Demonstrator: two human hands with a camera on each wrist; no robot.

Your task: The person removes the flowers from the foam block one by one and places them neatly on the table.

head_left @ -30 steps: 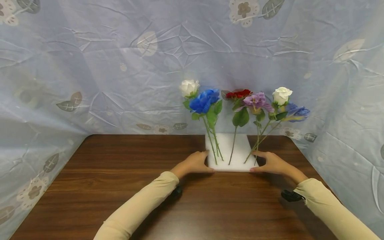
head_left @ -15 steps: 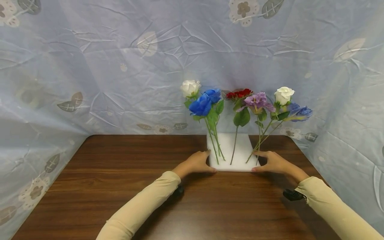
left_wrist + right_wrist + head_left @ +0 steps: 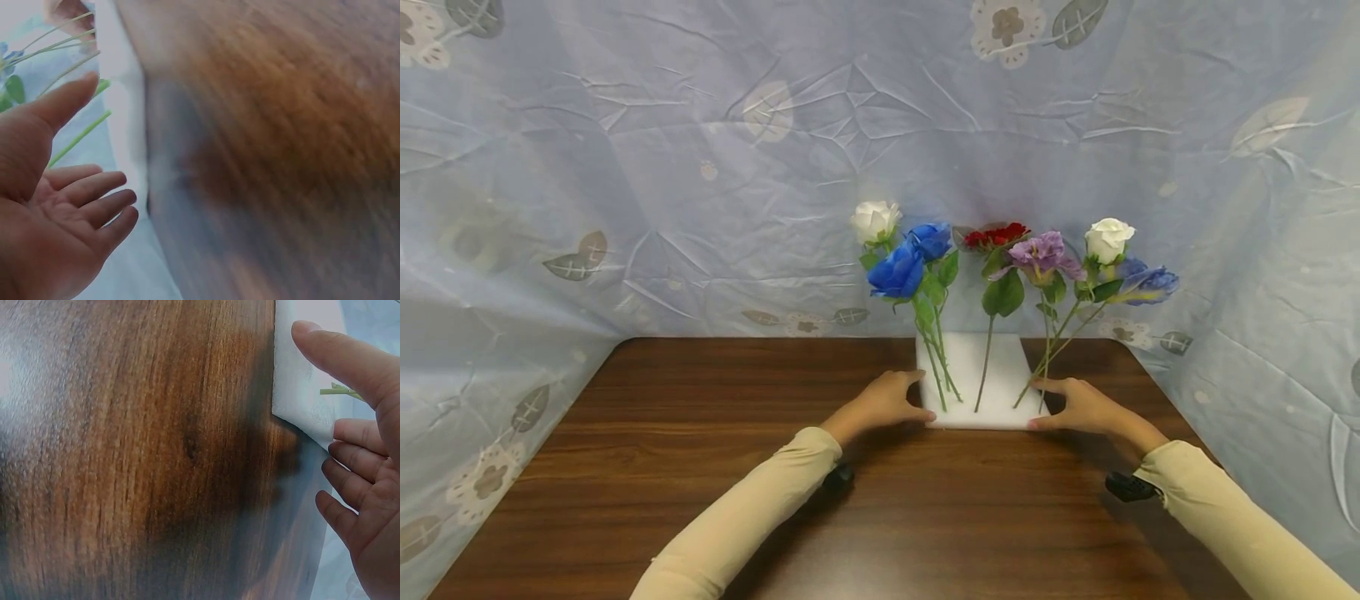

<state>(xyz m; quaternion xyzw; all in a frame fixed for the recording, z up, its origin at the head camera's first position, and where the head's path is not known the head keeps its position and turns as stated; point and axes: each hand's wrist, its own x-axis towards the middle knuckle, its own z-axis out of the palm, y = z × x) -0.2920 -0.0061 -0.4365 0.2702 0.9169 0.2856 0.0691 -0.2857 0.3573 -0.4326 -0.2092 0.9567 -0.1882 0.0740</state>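
Observation:
A white foam block (image 3: pixel 964 354) lies near the table's back edge with artificial flowers standing in it by their stems. On its left are a white rose (image 3: pixel 875 221) and two blue blooms (image 3: pixel 897 271). A red flower (image 3: pixel 997 236) stands in the middle. Rightward come a purple flower (image 3: pixel 1041 252), another white rose (image 3: pixel 1108 240) and a blue-and-yellow flower (image 3: pixel 1144 282). My left hand (image 3: pixel 887 402) is at the block's left side, fingers and thumb spread. My right hand (image 3: pixel 1084 407) touches the block's right side with extended fingers, its thumb at the front corner.
The block rests on a dark brown wooden table (image 3: pixel 700 442). A pale blue curtain (image 3: pixel 700 167) with leaf and flower prints hangs behind the table and along both sides. The flower heads stand close to the back curtain.
The foam block and flowers shifted slightly right at first. My left hand has since drawn a little left and back, its thumb leaving the front corner. The front blue bloom tilts further left.

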